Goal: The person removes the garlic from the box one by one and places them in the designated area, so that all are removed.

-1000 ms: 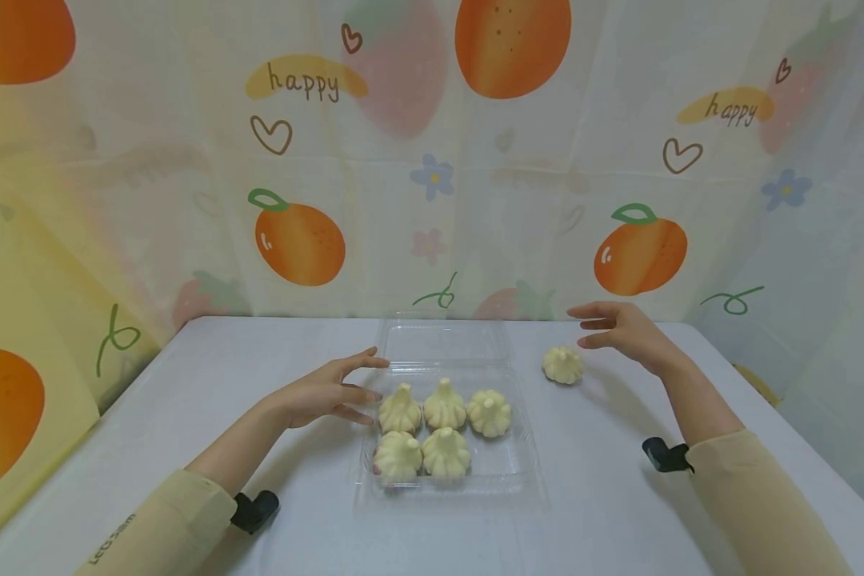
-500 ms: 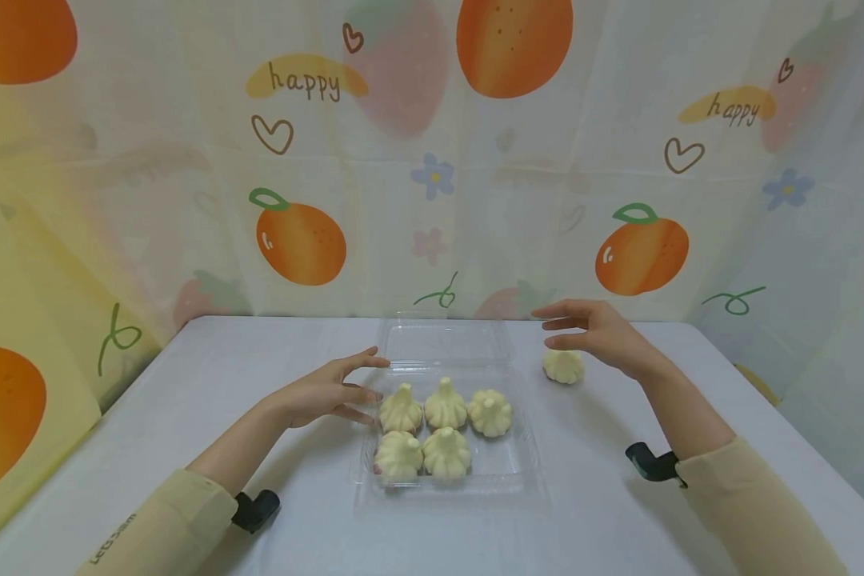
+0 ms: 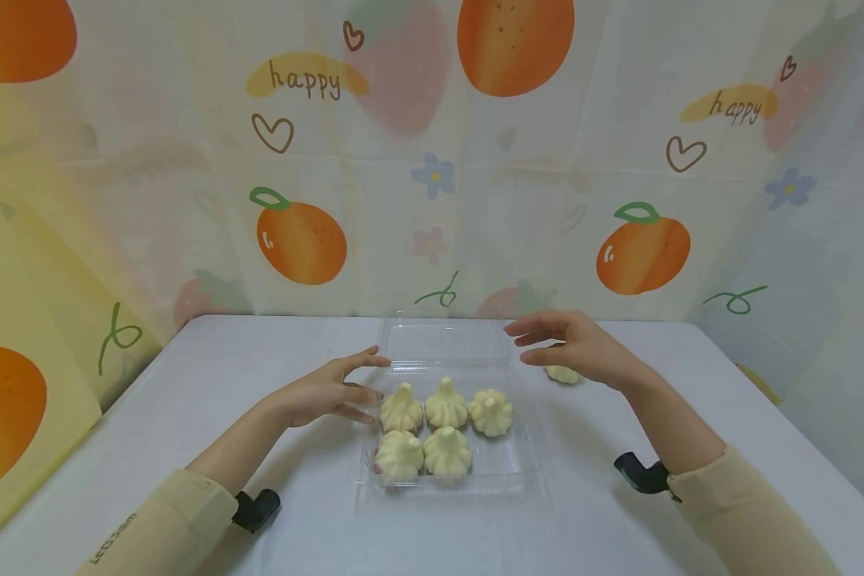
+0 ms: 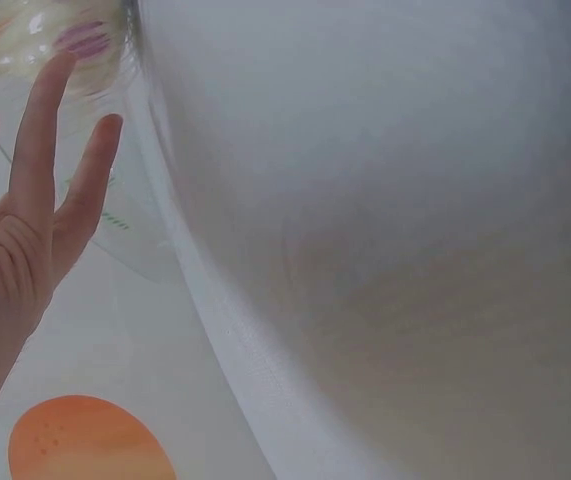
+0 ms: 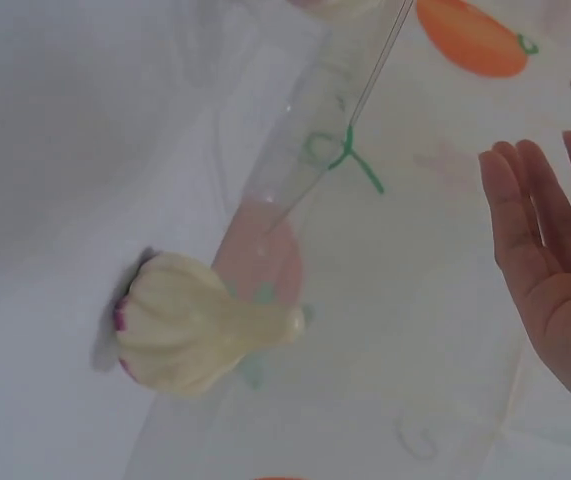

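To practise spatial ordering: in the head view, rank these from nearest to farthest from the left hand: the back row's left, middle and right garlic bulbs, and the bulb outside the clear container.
1. Left bulb: back row, beside the left hand.
2. Middle bulb: centre of that row.
3. Right bulb: that row's right end.
4. Outside bulb: on the table, partly behind the right hand.

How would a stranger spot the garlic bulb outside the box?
On the white table, find the clear plastic box. To its right, partly covered by the right hand in the head view, is a pale garlic bulb. It alone sits on the table itself; the five other bulbs are inside the box.
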Motion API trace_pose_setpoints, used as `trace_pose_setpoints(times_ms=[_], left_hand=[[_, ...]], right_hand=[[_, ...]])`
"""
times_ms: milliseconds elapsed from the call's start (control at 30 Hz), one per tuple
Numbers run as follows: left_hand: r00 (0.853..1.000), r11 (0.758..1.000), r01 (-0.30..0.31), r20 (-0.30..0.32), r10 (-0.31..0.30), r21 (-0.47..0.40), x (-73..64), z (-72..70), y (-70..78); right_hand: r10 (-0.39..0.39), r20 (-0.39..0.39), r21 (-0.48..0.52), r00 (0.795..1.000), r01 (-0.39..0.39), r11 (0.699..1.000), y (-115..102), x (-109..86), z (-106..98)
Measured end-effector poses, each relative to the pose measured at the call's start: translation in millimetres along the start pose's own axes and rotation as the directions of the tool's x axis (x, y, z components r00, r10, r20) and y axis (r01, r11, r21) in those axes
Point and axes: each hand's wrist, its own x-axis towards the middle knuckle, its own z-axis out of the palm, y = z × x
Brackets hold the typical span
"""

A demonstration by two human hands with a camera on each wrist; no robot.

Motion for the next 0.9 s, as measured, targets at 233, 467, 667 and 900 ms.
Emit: trace_pose_setpoints(times_ms=[233, 467, 667, 900], left_hand=[[1.0, 1.0, 0.001, 0.0, -0.001, 0.001, 0.3, 0.2, 0.1], [1.0, 1.0, 0.002, -0.002, -0.002, 0.008, -0.1, -0.2, -0.5], [1.0, 1.0, 0.0, 0.003, 0.0, 0.002, -0.2, 0.5, 0.9], [1.0, 1.0, 0.009, -0.004, -0.009, 0.0, -0.4, 1.0, 1.2]], right_hand=[[-0.011, 0.063, 0.011, 0.998, 0.01, 1.0, -12, -1.0, 13], [-0.026, 0.126, 0.047, 0.992, 0.021, 0.999, -21, -3.0, 28], [-0.062, 0.165, 0.086, 0.984, 0.049, 0.995, -26, -5.5, 38], [-0.096, 0.208, 0.106, 0.973, 0.075, 0.992, -29, -4.4, 51]])
